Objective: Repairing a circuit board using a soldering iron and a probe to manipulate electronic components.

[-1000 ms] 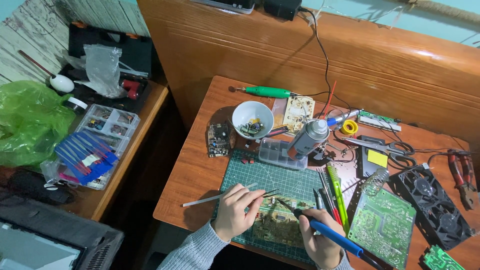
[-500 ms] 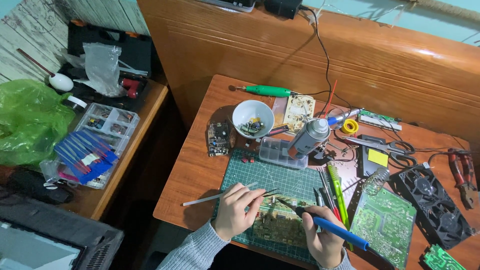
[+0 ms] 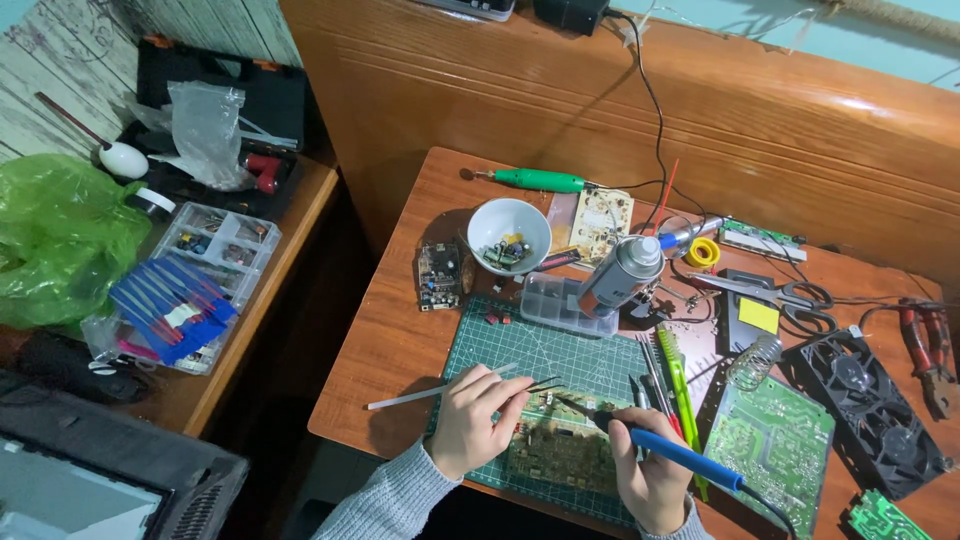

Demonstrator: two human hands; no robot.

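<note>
Both hands work over a circuit board [image 3: 560, 450] on the green cutting mat [image 3: 530, 350] (fan and spare boards right of it), left hand [image 3: 478, 420] pinching tweezers [image 3: 535, 385], right hand [image 3: 650, 480] gripping a blue-handled soldering iron [image 3: 660, 447] whose tip could, on a slip, scorch neighbouring parts.

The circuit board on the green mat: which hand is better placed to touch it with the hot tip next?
The right hand. It holds the blue soldering iron, tip already over the circuit board. The left hand holds tweezers and a thin white stick.
</note>
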